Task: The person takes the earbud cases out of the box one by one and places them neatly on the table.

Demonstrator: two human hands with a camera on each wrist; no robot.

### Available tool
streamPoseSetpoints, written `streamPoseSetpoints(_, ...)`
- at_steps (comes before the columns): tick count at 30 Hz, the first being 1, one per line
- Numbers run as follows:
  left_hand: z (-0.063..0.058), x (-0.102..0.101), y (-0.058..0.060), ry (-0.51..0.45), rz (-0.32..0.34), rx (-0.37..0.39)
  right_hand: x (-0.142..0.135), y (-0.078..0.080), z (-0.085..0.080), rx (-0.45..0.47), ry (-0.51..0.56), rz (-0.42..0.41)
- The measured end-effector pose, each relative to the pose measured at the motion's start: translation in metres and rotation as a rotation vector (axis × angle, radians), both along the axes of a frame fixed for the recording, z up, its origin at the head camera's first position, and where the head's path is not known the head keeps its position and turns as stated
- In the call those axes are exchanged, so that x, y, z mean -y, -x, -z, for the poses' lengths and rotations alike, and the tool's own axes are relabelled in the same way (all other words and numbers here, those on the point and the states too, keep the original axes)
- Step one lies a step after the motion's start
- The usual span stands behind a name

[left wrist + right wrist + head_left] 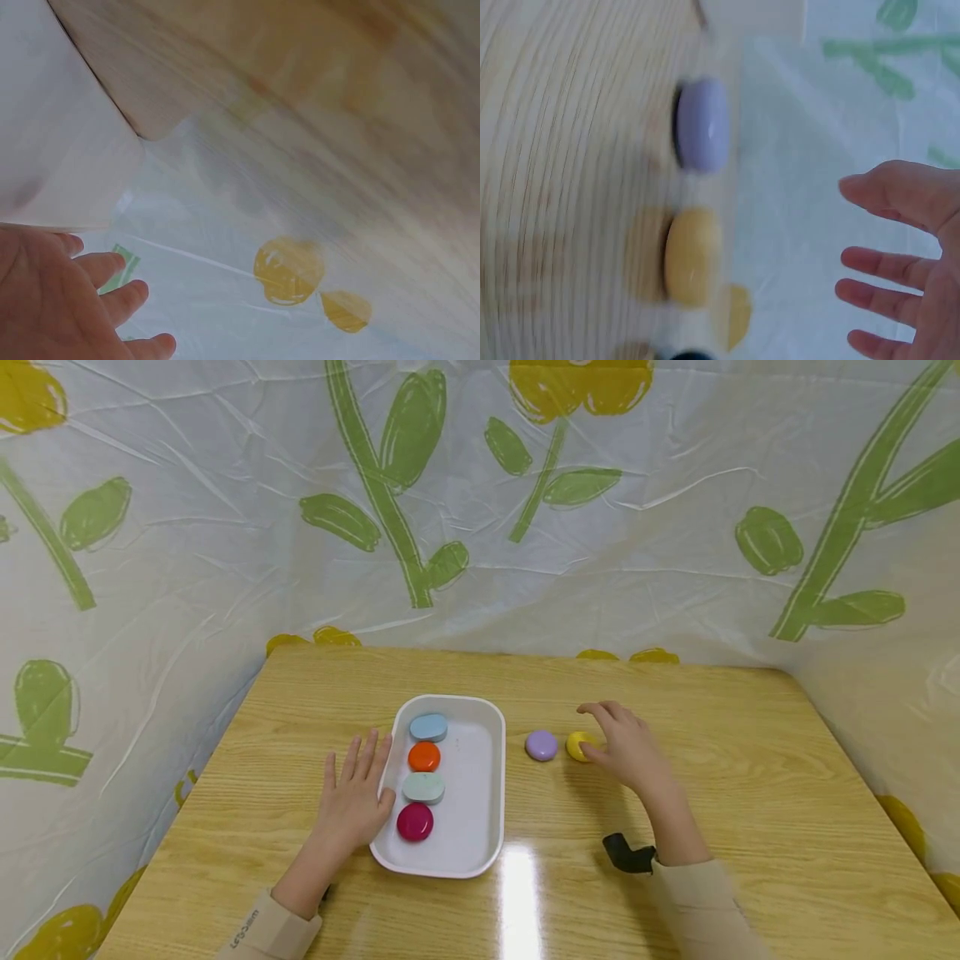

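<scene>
A white tray (470, 839) holds a column of smooth, pebble-like pieces: a blue oval (428, 727), an orange disc (424, 757), a pale green oval (423, 787) and a crimson disc (415, 822). Against its left wall lies my left hand (351, 806), fingers spread, thumb right at the rim. To the tray's right, a purple disc (541, 745) and a yellow disc (577, 746) sit side by side on the table. My right hand (626, 750) hovers over the yellow disc, thumb and fingers apart, overlapping part of it. In the right wrist view nothing is between those fingers (881, 262).
The wood-grain table (750, 760) is enclosed at the back and sides by a flower-printed sheet (570, 577). A black strap end (628, 854) sticks out at my right wrist. At the bottom of the right wrist view a dark rounded thing (691, 355) is cut off.
</scene>
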State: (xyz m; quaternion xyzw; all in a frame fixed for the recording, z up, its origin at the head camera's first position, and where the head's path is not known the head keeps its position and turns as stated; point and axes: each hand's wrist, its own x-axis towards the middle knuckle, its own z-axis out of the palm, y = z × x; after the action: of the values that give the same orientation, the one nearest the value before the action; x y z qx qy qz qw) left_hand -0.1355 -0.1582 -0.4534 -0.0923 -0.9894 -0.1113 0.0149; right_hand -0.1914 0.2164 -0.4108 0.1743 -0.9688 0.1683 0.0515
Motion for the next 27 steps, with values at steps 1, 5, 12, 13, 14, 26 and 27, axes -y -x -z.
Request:
streamPoseSetpoints(1,0.000,0.000,0.000,0.001,0.000,-0.001,0.007,-0.001,-0.001,-0.031,0.006,-0.027)
streamPoseSetpoints(5,0.002,0.000,0.000,-0.006,-0.002,0.001,0.035,-0.006,-0.003,-0.124,0.030,-0.139)
streamPoseSetpoints(12,0.001,0.001,0.000,-0.010,0.003,0.005,0.082,-0.016,0.007,-0.191,0.037,-0.340)
streamPoseSetpoints(13,0.000,0.000,0.000,-0.009,0.004,0.003,0.088,-0.018,0.008,-0.195,0.020,-0.374)
streamPoseSetpoints(14,0.000,0.000,0.000,-0.010,0.004,0.002,0.094,-0.020,0.010,-0.198,0.001,-0.404)
streamPoseSetpoints(26,-0.001,0.000,-0.001,-0.013,0.000,-0.004,0.152,-0.041,0.022,-0.178,-0.202,-0.720)
streamPoseSetpoints(27,-0.001,0.000,-0.001,-0.013,0.000,0.000,0.157,-0.042,0.023,-0.172,-0.220,-0.738)
